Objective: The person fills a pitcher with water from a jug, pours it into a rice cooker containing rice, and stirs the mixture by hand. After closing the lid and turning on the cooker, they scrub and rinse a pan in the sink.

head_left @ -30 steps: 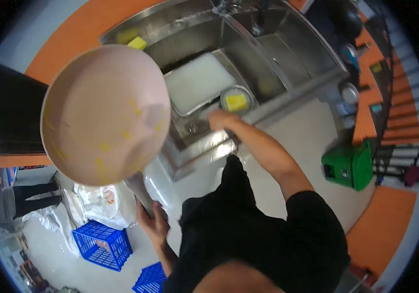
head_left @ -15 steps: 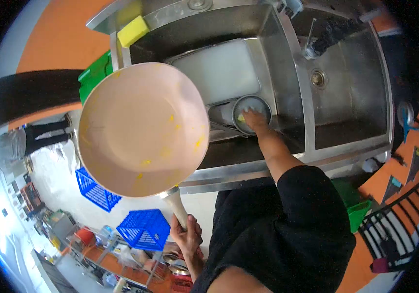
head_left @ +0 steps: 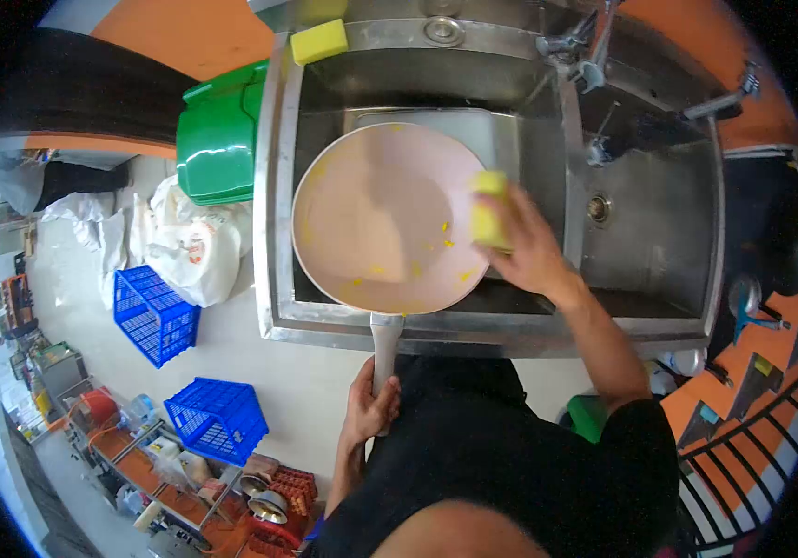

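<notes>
1. Since half a second ago, the pink pan (head_left: 389, 219) has come down from its raised place beside the sink and now sits over the left basin (head_left: 320, 84), while the right hand (head_left: 529, 251) has left the small steel bowl and come up to the pan's rim.
2. Left hand (head_left: 369, 405): its fingers are clenched around the pale handle (head_left: 385, 344), low on the grip; the pan's round body lies just beyond those fingers, over the basin, its inside facing up.
3. Right hand: its fingers are grasping a yellow sponge (head_left: 490, 214), with the sponge pressed against the pan's right inner edge under the fingertips.
4. Yellow food scraps (head_left: 445, 244) dot the pink surface just left of the right fingers and along the near rim.
5. Beyond the pan, a flat steel tray (head_left: 492, 135) shows in the left basin, partly hidden by the pan.
6. To the right of the right fingers lies the right basin (head_left: 659, 214) with its drain (head_left: 599, 207); the tap (head_left: 585, 56) stands beyond them, on the divider between the basins.
7. Well beyond the left fingers, a second yellow sponge (head_left: 318, 41) rests on the sink's far left corner.
8. Left of the sink a green bin (head_left: 222, 130) stands near white bags (head_left: 190, 242); two blue crates (head_left: 217, 418) sit on the floor, left of the left fingers.
</notes>
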`<action>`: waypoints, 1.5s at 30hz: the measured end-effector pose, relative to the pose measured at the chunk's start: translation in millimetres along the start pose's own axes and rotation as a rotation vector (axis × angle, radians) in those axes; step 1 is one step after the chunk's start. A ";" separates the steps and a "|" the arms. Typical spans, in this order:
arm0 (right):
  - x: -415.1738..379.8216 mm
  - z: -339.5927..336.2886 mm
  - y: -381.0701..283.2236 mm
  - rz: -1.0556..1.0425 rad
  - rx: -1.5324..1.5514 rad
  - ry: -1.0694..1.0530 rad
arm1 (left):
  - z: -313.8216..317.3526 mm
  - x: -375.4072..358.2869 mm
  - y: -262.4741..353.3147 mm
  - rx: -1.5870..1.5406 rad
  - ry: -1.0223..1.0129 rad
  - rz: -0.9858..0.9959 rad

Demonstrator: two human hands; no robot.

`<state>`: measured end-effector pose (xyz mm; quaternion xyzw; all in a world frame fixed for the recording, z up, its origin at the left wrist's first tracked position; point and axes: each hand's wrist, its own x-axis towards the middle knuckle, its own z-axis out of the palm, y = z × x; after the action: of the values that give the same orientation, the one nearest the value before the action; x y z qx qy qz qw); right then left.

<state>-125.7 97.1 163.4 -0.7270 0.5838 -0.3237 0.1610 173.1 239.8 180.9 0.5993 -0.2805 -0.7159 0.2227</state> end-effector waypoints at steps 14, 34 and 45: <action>20.4 110.9 60.1 -0.071 -0.174 0.132 | 26.9 15.9 -7.1 0.629 -0.419 0.232; -9.0 54.7 86.1 -0.098 -0.795 0.077 | 28.9 -4.5 4.0 0.866 -0.282 0.278; -77.3 45.6 -3.8 0.054 0.243 -0.595 | 22.7 0.0 9.9 0.907 -0.378 0.280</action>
<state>-101.1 165.1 110.2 -0.7493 0.4873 -0.1599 0.4189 150.6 235.5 190.3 0.4523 -0.6760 -0.5813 -0.0208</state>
